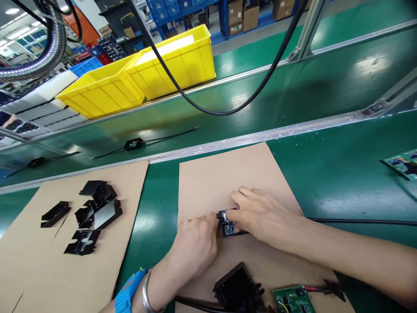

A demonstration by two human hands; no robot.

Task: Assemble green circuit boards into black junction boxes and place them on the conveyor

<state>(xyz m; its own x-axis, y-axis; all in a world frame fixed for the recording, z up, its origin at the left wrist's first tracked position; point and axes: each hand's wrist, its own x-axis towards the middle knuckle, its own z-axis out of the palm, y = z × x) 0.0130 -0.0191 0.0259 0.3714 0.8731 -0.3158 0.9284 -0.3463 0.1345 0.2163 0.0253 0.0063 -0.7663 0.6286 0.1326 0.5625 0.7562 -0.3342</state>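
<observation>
A small black plastic case [233, 234] with a circuit board [229, 228] inside lies on the cardboard sheet [224, 178] in front of me. My left hand [198, 240] is closed at the case's left end, fingertips at its edge; what lies under its fingers is hidden. Over the right part of the case, my right hand [260, 213] has bent fingers gripping it and reaching inside, hiding much of the board. Nearer to me sit an open black plastic cover [237, 287] and a green circuit board [293, 299] with red and black wires.
Several black plastic case parts [107, 215] lie on another cardboard sheet [26, 269] at left. Beyond the metal rail [208, 150] are wired black modules [133, 144] and yellow bins [176, 65]. A black cable [224, 114] hangs overhead. Another circuit board [404, 164] lies far right.
</observation>
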